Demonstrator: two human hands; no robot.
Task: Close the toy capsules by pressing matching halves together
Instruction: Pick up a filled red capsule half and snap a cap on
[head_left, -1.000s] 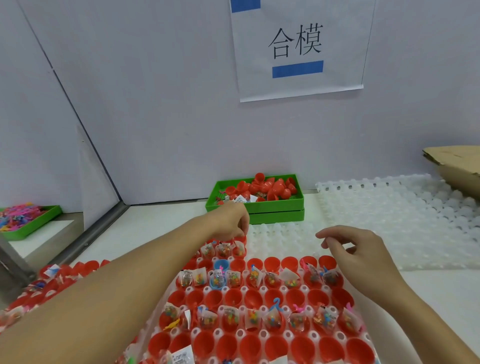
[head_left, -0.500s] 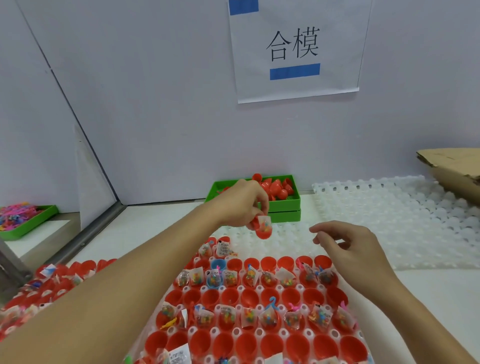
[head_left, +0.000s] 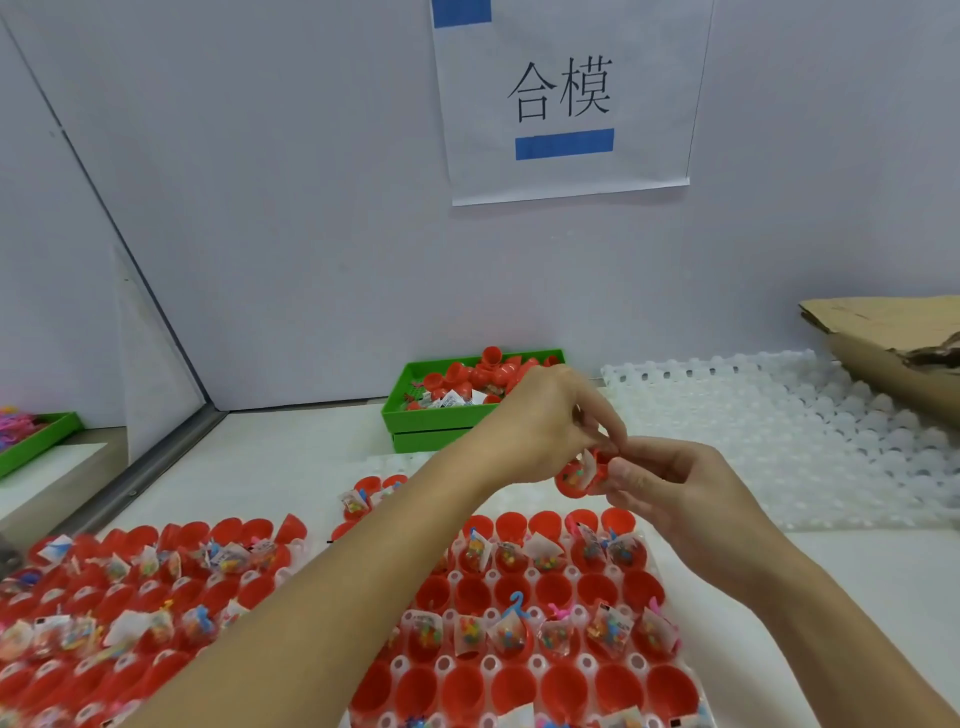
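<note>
Both hands meet above the tray (head_left: 519, 667): the left hand (head_left: 540, 431) and right hand (head_left: 670, 493) pinch one red capsule (head_left: 574, 478) between them.

A red capsule half (head_left: 574, 478) sits raised above the table, pinched between the left hand (head_left: 545, 426) and the right hand (head_left: 670, 488), with a small clear toy packet poking out of its open top (the packet's white edge stands upright). Below, more open red halves (head_left: 519, 639) stand mouth-up in a white holder tray (head_left: 540, 662), many holding toy packets.
</note>
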